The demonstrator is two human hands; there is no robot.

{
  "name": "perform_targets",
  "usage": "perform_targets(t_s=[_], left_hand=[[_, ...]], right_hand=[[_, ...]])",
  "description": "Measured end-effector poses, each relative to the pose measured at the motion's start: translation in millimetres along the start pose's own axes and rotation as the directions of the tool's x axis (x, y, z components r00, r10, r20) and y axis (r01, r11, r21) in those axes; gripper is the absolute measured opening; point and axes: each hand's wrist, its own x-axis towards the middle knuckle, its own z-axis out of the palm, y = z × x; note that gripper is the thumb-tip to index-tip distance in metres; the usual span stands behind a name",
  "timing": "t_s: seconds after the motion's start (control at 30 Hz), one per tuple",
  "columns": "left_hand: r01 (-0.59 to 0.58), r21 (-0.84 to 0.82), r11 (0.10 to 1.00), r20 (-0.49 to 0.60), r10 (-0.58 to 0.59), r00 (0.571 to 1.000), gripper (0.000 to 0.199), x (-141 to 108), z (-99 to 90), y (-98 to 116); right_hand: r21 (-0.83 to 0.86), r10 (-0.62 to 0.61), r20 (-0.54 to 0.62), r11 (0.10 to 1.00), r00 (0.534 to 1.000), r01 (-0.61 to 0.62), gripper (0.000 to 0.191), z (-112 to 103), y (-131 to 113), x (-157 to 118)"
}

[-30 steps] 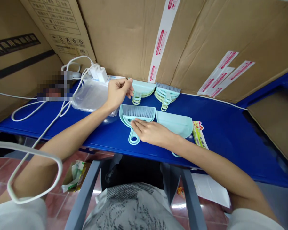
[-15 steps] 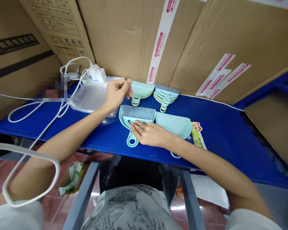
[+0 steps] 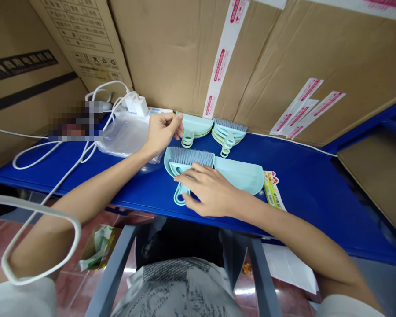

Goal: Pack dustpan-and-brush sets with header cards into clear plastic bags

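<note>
A pale mint brush (image 3: 192, 156) with grey bristles lies in a matching dustpan (image 3: 167, 164) near the table's front edge. My right hand (image 3: 207, 189) is over the brush handle, its fingers apart and thumb beside the handle loop; it partly hides both handles. Right of it is a second mint dustpan (image 3: 242, 174), its handle hidden behind my right hand and forearm. My left hand (image 3: 165, 128) is raised left of a stack of dustpans (image 3: 196, 122), thumb and fingers pinched together. Whatever may be between those fingertips is too small to make out.
Stacked brushes (image 3: 229, 130) sit at the back of the blue table (image 3: 310, 189). Clear plastic bags (image 3: 127, 132) lie at left beside white chargers (image 3: 137, 105) and looping cables. A printed card (image 3: 273, 190) is on the right. Cardboard boxes (image 3: 178, 53) wall the back.
My right hand has shifted slightly toward me, from lying flat on the brush to spread fingers around its handle. My left hand stays pinched in nearly the same place.
</note>
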Motion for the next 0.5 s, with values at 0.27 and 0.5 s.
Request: perform_targets(t_s=[0.27,0.5], left_hand=[[0.014,-0.003,1.0,0.007,-0.014,1.0,0.053,-1.9,1.2,3.2],[-0.031,0.009,0.999,0.025,0.031,0.999,0.058,-3.9,1.6,-0.8]], right_hand=[[-0.021,-0.162,-0.038,0.987,0.986,0.161,0.032,14.5,-2.6,0.8],[0.134,-0.2,-0.029,0.97,0.979,0.203,0.024,17.8,-7.5,1.5]])
